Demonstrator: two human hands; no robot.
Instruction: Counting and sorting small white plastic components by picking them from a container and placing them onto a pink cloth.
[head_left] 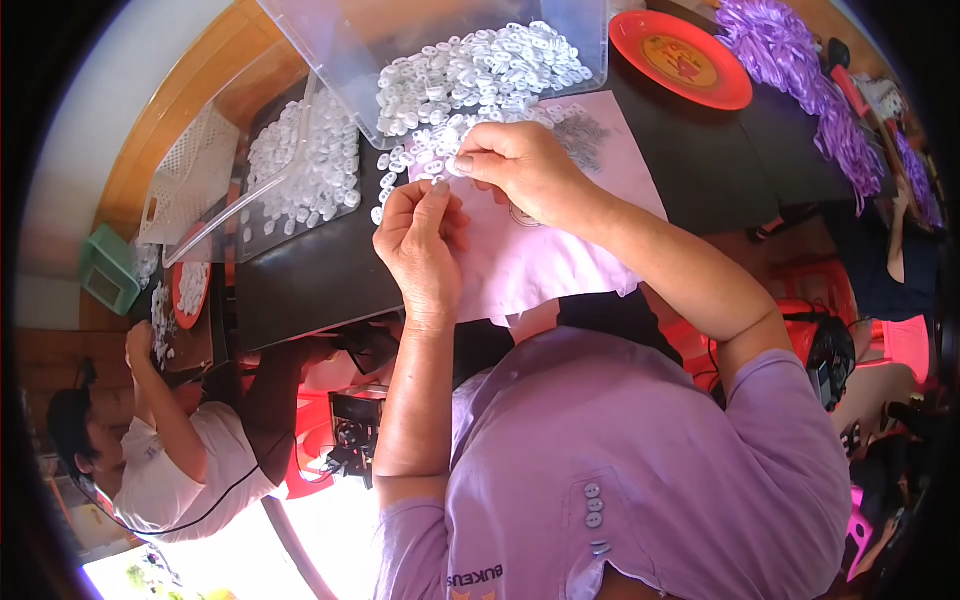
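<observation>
Left grip [420, 235] and right grip [530, 172] both pinch narrow; cannot tell what either holds.
White oval pieces [430, 140] lie just beyond both, farther from the counter's [320, 285] near edge.

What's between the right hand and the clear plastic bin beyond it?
In the head view, loose white oval pieces lie between the right hand and the clear plastic bin.

White pieces [490, 65]: hard plastic look, smooth, semi-gloss. Grey bits [580, 140]: too small to tell material. Bin [598, 40]: clear plastic, smooth, glossy. Pink cloth [560, 260]: matt, creased. Dark tabletop [310, 285]: smooth, slight sheen. Red plate [735, 90]: glossy plastic look. Purple strips [765, 40]: shiny, film-like.
</observation>
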